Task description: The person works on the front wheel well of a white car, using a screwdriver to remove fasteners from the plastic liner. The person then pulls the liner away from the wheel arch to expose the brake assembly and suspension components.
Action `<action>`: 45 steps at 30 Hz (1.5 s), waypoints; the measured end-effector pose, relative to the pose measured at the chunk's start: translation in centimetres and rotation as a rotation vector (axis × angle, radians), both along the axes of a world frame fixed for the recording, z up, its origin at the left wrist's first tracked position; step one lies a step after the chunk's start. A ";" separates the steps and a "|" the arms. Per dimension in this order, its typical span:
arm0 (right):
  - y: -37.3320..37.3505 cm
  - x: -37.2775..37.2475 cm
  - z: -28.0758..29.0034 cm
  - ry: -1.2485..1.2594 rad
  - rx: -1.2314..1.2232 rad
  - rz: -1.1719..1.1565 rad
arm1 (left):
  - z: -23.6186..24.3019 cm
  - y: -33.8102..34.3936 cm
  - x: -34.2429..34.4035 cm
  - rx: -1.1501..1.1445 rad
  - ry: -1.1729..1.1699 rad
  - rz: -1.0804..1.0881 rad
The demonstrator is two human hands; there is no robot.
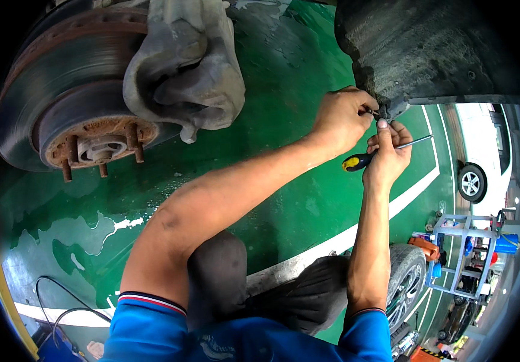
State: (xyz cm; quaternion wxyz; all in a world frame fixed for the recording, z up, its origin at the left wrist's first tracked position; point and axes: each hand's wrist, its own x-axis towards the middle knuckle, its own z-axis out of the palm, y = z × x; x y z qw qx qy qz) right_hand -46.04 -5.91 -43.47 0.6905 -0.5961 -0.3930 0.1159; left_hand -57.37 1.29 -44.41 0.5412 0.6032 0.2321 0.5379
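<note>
My left hand (pixel 341 119) reaches across to the lower edge of a dark wheel-arch liner (pixel 429 51). Its fingertips are pinched around something small and dark at that edge, too small to name. Close beside it, my right hand (pixel 391 148) keeps a screwdriver (pixel 359 161) tucked in its fingers. The black and yellow handle points left and the metal shaft sticks out to the right. My right thumb is raised against the same spot on the liner's edge, next to my left fingertips.
At the upper left hang a rusty brake disc (pixel 66 90) with bare studs and a grey caliper bracket (pixel 193 72). A removed wheel (pixel 406 283) stands at my right, near a grey tool cart (pixel 465 232). Farther off is a white car (pixel 480 154). The green floor (pixel 272 199) has wet patches.
</note>
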 end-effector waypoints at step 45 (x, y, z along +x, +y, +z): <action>-2.6 -4.1 -0.6 0.057 -0.020 0.107 | 1.2 0.1 -0.2 -0.158 0.016 -0.146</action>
